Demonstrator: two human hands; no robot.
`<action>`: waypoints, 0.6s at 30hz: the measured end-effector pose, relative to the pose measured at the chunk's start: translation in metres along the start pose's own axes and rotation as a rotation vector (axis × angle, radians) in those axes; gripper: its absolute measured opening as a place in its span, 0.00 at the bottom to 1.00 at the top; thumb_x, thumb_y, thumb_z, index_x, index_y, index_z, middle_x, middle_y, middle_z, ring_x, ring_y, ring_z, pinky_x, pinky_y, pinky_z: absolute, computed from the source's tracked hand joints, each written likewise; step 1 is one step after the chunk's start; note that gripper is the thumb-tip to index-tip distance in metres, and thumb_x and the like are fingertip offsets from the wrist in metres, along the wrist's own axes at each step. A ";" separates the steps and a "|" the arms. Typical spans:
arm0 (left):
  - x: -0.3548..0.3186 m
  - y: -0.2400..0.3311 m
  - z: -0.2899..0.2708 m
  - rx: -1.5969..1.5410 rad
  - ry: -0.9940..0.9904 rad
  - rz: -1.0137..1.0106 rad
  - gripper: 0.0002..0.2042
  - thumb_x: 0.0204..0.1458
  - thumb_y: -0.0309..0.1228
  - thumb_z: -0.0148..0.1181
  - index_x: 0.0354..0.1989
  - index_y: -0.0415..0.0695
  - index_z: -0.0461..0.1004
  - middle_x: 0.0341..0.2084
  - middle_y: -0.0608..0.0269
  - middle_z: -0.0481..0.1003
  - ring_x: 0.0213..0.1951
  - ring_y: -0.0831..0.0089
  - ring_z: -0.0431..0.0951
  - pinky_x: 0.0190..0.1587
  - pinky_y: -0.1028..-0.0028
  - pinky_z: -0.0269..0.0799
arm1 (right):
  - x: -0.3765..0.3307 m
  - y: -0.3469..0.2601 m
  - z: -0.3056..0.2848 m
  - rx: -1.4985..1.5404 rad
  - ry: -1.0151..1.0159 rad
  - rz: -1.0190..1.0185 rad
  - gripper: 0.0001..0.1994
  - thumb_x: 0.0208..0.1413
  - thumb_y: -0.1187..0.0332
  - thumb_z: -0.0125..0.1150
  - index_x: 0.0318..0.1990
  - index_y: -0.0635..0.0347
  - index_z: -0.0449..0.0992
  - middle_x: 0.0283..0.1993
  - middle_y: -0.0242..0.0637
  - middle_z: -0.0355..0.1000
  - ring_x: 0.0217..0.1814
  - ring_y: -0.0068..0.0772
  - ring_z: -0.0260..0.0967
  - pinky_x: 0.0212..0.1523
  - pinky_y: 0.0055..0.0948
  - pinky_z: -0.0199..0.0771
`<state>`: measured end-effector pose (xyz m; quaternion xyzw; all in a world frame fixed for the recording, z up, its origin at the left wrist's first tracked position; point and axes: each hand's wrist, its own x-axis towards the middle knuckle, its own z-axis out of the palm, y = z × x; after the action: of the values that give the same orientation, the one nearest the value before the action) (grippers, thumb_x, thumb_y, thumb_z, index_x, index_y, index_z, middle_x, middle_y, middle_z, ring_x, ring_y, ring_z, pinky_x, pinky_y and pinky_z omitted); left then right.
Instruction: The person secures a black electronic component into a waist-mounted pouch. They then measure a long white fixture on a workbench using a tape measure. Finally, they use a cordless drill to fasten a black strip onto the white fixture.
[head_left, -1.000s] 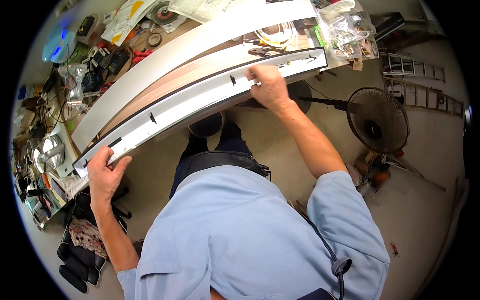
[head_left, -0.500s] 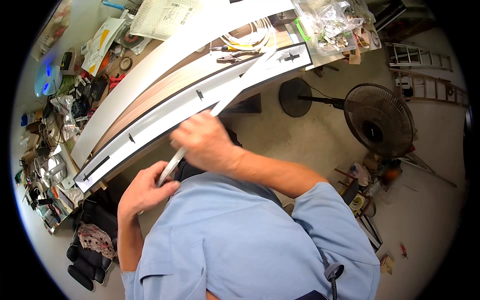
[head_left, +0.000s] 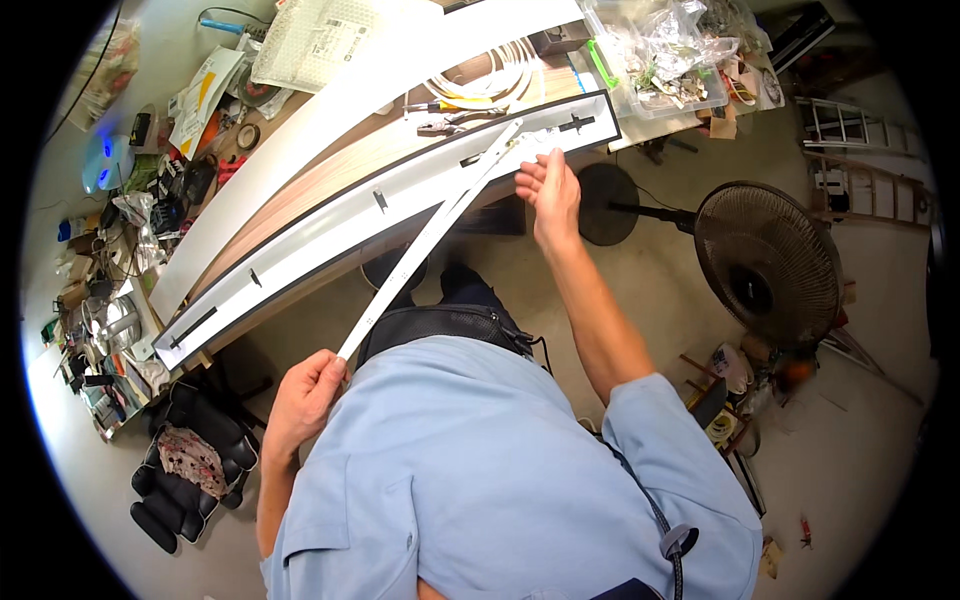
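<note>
Your left hand [head_left: 305, 398] is closed, thumb against fingers, on the near end of a long, narrow, flat white strip [head_left: 425, 245] marked with small dark spots. Your right hand [head_left: 552, 195] is open, fingers loosely parted, near the strip's far end; whether a fingertip touches the fine pale strands there cannot be told.

The strip slants from beside your waist, up and rightward, its far part lying across the view of a long, shallow white trough with a black rim [head_left: 320, 242]; whether it rests on the trough or is held just above it is unclear. The strip is probably light, fairly stiff edgewise but apt to bow or twist when held at one end alone. Its smooth face may slip, and the spots could be delicate parts. Hold it best by its long edges, at two well-separated places, with your fingers off the marked face.

Black clips [head_left: 380, 202] stand along the trough's floor and could catch the strip. The trough, likely rigid and awkwardly long, is best gripped by its rim near both ends. Beyond it lie a pair of dark-nosed pliers [head_left: 438, 128], a coil of white cable [head_left: 506, 72] and a broad white panel [head_left: 430, 55].
</note>
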<state>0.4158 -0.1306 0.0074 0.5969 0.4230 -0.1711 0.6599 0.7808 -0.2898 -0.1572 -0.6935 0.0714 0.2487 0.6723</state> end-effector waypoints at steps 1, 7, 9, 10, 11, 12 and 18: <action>-0.003 0.000 0.005 0.031 0.021 -0.006 0.17 0.70 0.40 0.52 0.32 0.39 0.73 0.18 0.75 0.65 0.23 0.85 0.61 0.26 0.79 0.57 | 0.013 -0.004 0.004 0.122 0.011 0.144 0.33 0.72 0.43 0.44 0.54 0.75 0.69 0.43 0.47 0.78 0.38 0.32 0.76 0.36 0.30 0.79; -0.016 0.018 0.024 0.166 0.183 -0.031 0.16 0.68 0.37 0.55 0.31 0.37 0.73 0.17 0.69 0.66 0.23 0.82 0.61 0.25 0.74 0.60 | 0.046 -0.001 0.034 0.485 0.025 0.266 0.15 0.72 0.59 0.50 0.45 0.66 0.73 0.39 0.44 0.78 0.37 0.35 0.78 0.36 0.30 0.80; -0.018 0.023 0.026 0.260 0.227 0.002 0.15 0.67 0.36 0.56 0.31 0.37 0.73 0.15 0.64 0.66 0.21 0.79 0.61 0.25 0.72 0.61 | 0.050 -0.001 0.041 0.558 0.147 0.301 0.10 0.71 0.66 0.52 0.45 0.65 0.73 0.39 0.44 0.78 0.35 0.35 0.78 0.33 0.30 0.81; -0.019 0.027 0.028 0.318 0.264 0.050 0.14 0.66 0.35 0.56 0.31 0.38 0.74 0.15 0.61 0.67 0.20 0.75 0.62 0.25 0.71 0.62 | 0.054 -0.001 0.043 0.535 0.177 0.258 0.10 0.70 0.66 0.52 0.45 0.66 0.73 0.39 0.45 0.78 0.35 0.35 0.78 0.32 0.30 0.81; -0.019 0.030 0.032 0.378 0.295 0.095 0.13 0.66 0.35 0.57 0.31 0.38 0.74 0.16 0.58 0.67 0.19 0.71 0.63 0.25 0.70 0.62 | 0.059 0.003 0.041 0.512 0.214 0.217 0.10 0.70 0.67 0.52 0.44 0.67 0.72 0.39 0.46 0.78 0.34 0.35 0.78 0.32 0.30 0.81; -0.021 0.033 0.036 0.436 0.331 0.139 0.13 0.65 0.35 0.57 0.31 0.38 0.74 0.16 0.55 0.67 0.18 0.68 0.63 0.25 0.69 0.63 | 0.064 0.007 0.041 0.487 0.246 0.178 0.10 0.70 0.67 0.52 0.44 0.68 0.72 0.39 0.47 0.78 0.34 0.35 0.78 0.31 0.31 0.80; -0.038 0.023 0.024 0.496 0.347 0.283 0.11 0.64 0.34 0.58 0.31 0.40 0.75 0.17 0.50 0.70 0.19 0.53 0.69 0.25 0.64 0.66 | 0.110 0.021 0.009 0.542 0.507 0.193 0.12 0.63 0.75 0.45 0.37 0.71 0.76 0.28 0.44 0.75 0.20 0.33 0.68 0.21 0.28 0.68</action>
<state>0.4191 -0.1588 0.0495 0.8125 0.3873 -0.0714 0.4298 0.8645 -0.2572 -0.2244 -0.5203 0.3638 0.1035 0.7657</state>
